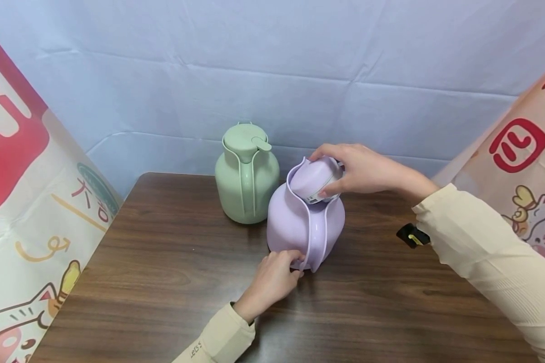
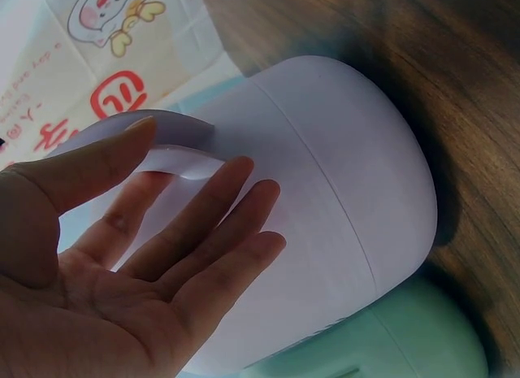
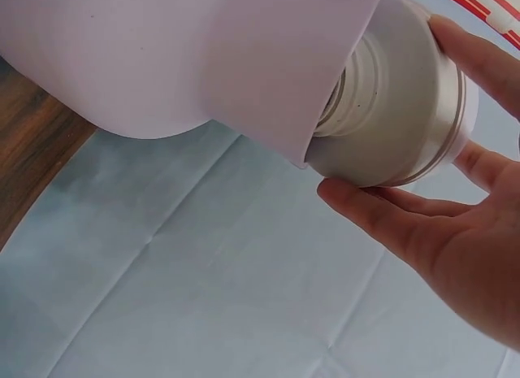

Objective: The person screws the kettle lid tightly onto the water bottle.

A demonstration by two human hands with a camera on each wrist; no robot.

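Note:
A purple vacuum jug [image 1: 282, 222] stands on the wooden table, its handle turned toward me. My right hand [image 1: 368, 169] grips its purple lid [image 1: 313, 179], fingers and thumb spread around the sides. The lid is tilted and partly out of the jug's mouth; its pale underside with a ringed neck [image 3: 398, 85] shows in the right wrist view. Low on the jug, my left hand [image 1: 277, 277] pinches the handle [image 1: 317, 237] between thumb and index finger, the other fingers extended beside the body [image 2: 325, 183]. A green vacuum jug [image 1: 247, 186] with its lid on stands just left.
The table [image 1: 163, 282] reaches back to a pale cloth backdrop [image 1: 272, 65]. Printed cloths hang at the left [image 1: 27, 201] and right [image 1: 522, 166]. A small black item with a yellow part [image 1: 413, 235] shows beside my right sleeve.

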